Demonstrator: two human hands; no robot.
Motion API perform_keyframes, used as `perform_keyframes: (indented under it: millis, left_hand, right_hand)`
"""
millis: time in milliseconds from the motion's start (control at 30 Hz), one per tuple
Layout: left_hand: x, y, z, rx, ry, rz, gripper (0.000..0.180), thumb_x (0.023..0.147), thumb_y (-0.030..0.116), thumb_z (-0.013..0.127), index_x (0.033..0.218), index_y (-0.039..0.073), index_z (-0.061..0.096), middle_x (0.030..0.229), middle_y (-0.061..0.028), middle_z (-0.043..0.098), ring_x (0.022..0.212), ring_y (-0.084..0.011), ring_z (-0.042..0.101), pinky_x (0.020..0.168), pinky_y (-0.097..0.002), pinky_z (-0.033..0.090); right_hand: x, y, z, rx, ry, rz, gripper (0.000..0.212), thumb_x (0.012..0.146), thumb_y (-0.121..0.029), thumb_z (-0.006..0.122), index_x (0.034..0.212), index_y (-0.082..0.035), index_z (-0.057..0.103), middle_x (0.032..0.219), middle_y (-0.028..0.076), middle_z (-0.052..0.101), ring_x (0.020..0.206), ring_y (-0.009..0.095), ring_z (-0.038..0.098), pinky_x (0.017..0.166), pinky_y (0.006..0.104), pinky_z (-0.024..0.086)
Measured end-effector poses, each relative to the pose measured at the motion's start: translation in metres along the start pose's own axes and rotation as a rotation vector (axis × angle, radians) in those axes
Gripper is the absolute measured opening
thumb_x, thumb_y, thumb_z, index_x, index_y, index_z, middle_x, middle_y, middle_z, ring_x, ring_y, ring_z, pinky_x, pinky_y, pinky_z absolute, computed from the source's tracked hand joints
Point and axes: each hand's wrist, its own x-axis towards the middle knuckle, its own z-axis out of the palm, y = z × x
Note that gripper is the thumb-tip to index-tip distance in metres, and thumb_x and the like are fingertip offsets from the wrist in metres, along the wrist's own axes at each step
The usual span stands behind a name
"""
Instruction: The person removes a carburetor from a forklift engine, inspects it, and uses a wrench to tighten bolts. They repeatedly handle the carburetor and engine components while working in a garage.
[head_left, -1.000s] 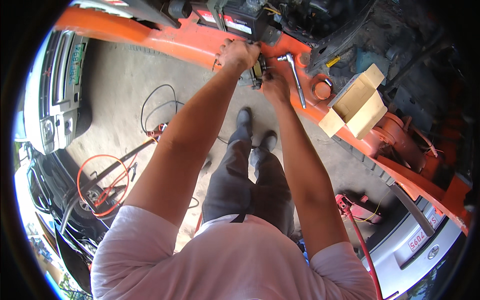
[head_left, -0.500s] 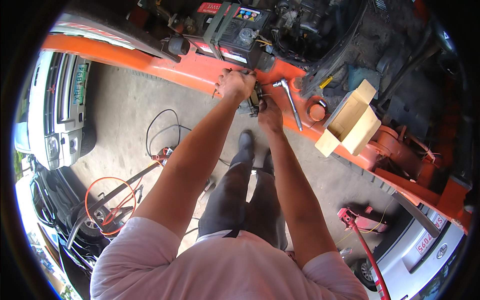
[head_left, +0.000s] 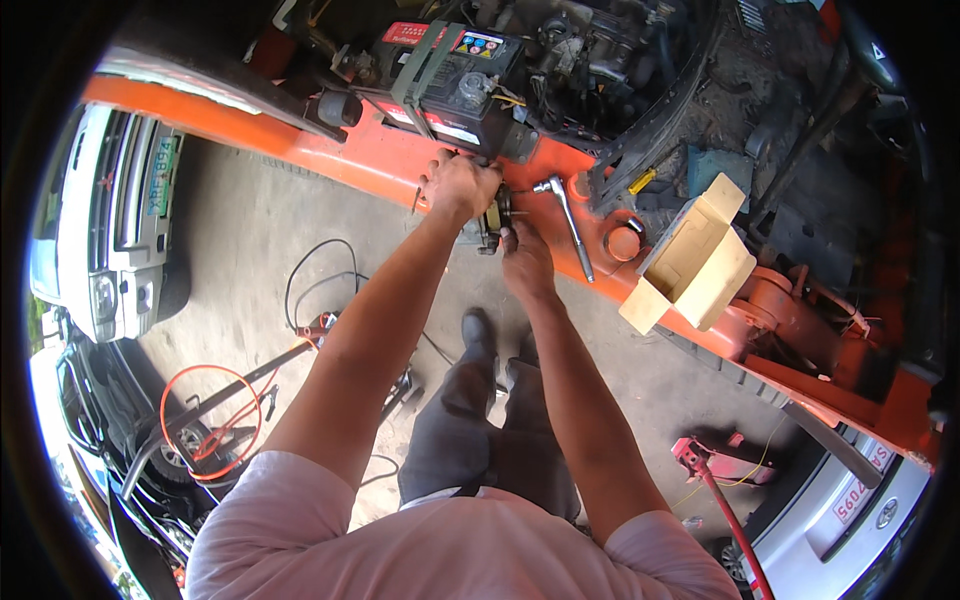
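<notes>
Both my arms reach forward to the edge of an orange machine body (head_left: 370, 160). My left hand (head_left: 460, 187) is closed over the top of a small dark and brass-coloured metal part (head_left: 494, 216). A thin rod sticks out beside its fingers on the left. My right hand (head_left: 527, 262) grips the lower right side of the same part, its thumb and fingers pressed against it. A slim pin points rightward from the part. My fingers hide much of it. Just right of my hands, a ratchet wrench (head_left: 568, 228) lies on the orange metal.
An open cardboard box (head_left: 690, 262) stands to the right, near an orange cap (head_left: 622, 243) and a yellow-handled tool (head_left: 642, 181). A strapped battery (head_left: 450, 85) sits beyond my left hand, beside the engine (head_left: 590, 60). A red floor jack (head_left: 700, 460) and cables (head_left: 290, 285) lie on the floor.
My hands and the metal part have shifted slightly left and nearer to me. My right hand has moved a little lower on the part. The wrench stays on the orange metal.
</notes>
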Motion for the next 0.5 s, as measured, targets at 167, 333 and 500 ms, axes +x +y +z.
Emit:
perform_keyframes:
  millis: [167,333,500]
  left_hand:
    - [0.002,-0.005,0.001,0.003,-0.011,0.049,0.063,0.088,0.058,0.049,0.128,0.013,0.068,0.142,-0.0184,0.047,0.135,-0.0347,0.043,0.111,-0.0523,0.033]
    - [0.004,-0.009,0.003,-0.052,0.009,0.07,0.071,0.088,0.066,0.048,0.129,0.011,0.066,0.145,-0.017,0.046,0.132,-0.0381,0.046,0.11,-0.0515,0.038]
    - [0.005,-0.016,-0.004,-0.037,0.017,0.203,0.079,0.089,0.076,0.04,0.133,0.014,0.064,0.15,-0.02,0.043,0.133,-0.0416,0.048,0.111,-0.0503,0.038]
  right_hand:
    - [0.012,0.01,-0.037,-0.241,0.237,-0.042,0.026,0.094,-0.024,0.065,0.111,-0.004,0.061,0.103,0.018,0.062,0.103,0.038,0.058,0.087,0.0476,0.047]
    - [0.022,0.029,-0.034,-0.415,0.318,-0.202,0.044,0.089,-0.015,0.067,0.13,-0.007,0.053,0.12,0.02,0.053,0.11,0.042,0.053,0.092,0.051,0.044]
    - [0.027,0.041,-0.022,-0.373,0.416,-0.156,0.049,0.088,-0.013,0.066,0.134,-0.007,0.052,0.122,0.02,0.053,0.113,0.042,0.053,0.094,0.0514,0.043]
